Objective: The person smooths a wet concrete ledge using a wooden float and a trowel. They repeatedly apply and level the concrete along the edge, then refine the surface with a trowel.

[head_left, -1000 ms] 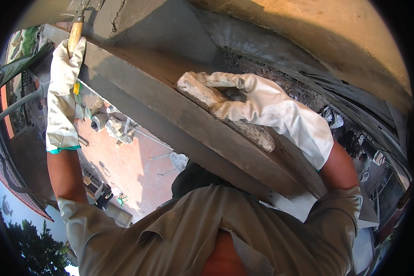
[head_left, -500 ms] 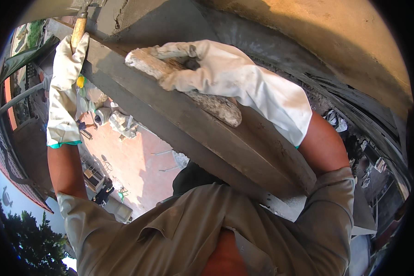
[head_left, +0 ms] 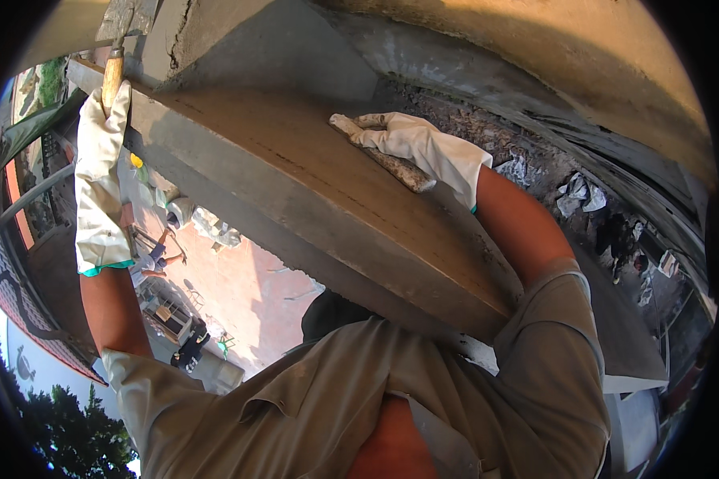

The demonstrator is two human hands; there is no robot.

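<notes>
My left hand (head_left: 102, 180), in a white glove with a green cuff, is closed round the wooden handle of a trowel (head_left: 113, 70). The trowel's metal end points away at the upper left, against the masonry. My right hand (head_left: 427, 148), also gloved, grips a cement-crusted hand float (head_left: 393, 166). This float lies at the far side of a grey-brown cement ledge (head_left: 295, 172), which runs diagonally from upper left to lower right. The glove hides most of the float's grip. Dark, thin marks run along the ledge's top.
Beyond the ledge, a rubble-strewn gap (head_left: 487, 128) with crumpled sheets lies before a plastered wall (head_left: 599, 56). Far below on the left is a paved yard (head_left: 224, 279) with a person (head_left: 153, 259), sacks and furniture. A tiled roof edge (head_left: 36, 319) is at the left.
My right hand has moved the float right and away from me, across the ledge to its far side. My left hand sits slightly farther left and lower in view, still holding the trowel.
</notes>
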